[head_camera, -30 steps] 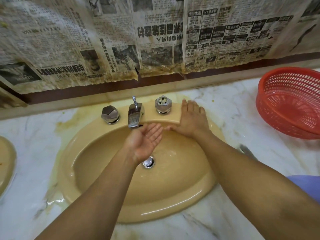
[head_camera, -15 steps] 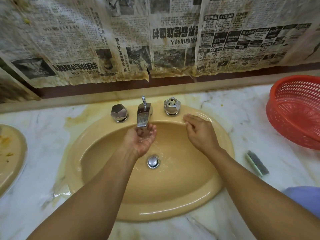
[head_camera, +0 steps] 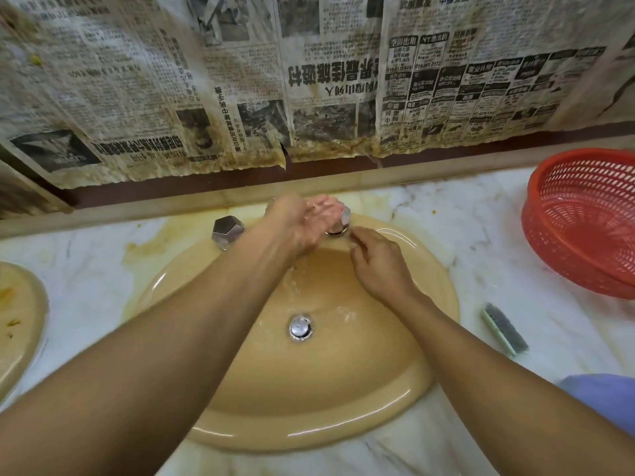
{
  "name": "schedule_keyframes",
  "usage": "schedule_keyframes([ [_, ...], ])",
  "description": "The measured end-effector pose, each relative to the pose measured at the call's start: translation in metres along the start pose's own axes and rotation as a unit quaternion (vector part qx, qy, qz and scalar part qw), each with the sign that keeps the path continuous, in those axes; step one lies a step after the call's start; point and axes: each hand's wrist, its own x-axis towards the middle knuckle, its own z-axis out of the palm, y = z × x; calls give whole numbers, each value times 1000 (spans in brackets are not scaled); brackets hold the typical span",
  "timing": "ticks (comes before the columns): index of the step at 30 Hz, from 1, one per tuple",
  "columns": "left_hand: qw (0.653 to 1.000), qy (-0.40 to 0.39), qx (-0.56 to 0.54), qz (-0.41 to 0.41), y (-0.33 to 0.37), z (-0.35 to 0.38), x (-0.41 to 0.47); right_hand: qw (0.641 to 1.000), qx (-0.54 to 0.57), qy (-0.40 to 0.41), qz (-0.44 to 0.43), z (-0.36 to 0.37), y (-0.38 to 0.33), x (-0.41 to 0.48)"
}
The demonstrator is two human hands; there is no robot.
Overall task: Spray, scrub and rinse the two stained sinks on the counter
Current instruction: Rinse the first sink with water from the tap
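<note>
The beige sink (head_camera: 343,431) lies in the middle of the marble counter, wet inside around the chrome drain (head_camera: 300,327). My left hand (head_camera: 302,223) is wet and raised over the tap, hiding the spout, with its spread fingers against the right knob (head_camera: 345,215). My right hand (head_camera: 378,266) is curled at the back rim, fingertips at that knob's base, and holds nothing. The left knob (head_camera: 226,231) stands free. A second beige sink (head_camera: 20,304) with orange stains shows at the left edge.
A scrub brush (head_camera: 503,329) lies on the counter right of the sink. A red plastic basket (head_camera: 584,218) stands at the far right. Yellow stains (head_camera: 144,243) mark the marble left of the basin. Stained newspaper (head_camera: 309,97) covers the wall. A purple thing (head_camera: 611,396) sits at lower right.
My left hand rose from under the spout to over the tap, toward the right knob. My right hand slid along the back rim to that knob's base.
</note>
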Motion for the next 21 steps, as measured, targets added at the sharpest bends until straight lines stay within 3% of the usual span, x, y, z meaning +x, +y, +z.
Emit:
schedule_keyframes([
  [4,975,5,223,19,35,15,14,995,60,-35,66,4,-23,47],
  [7,948,-42,314,18,47,20,16,995,-40,-84,29,14,-32,86],
  [10,929,-45,362,59,49,13,18,983,-174,-51,-42,23,-35,89],
  [14,933,9,344,107,39,-32,21,959,-247,-23,-134,24,-11,43],
  [19,948,152,199,196,18,-111,21,961,-255,-21,-107,11,-21,38],
  [21,955,174,164,174,-4,-128,21,967,-230,-23,-107,12,-27,37],
])
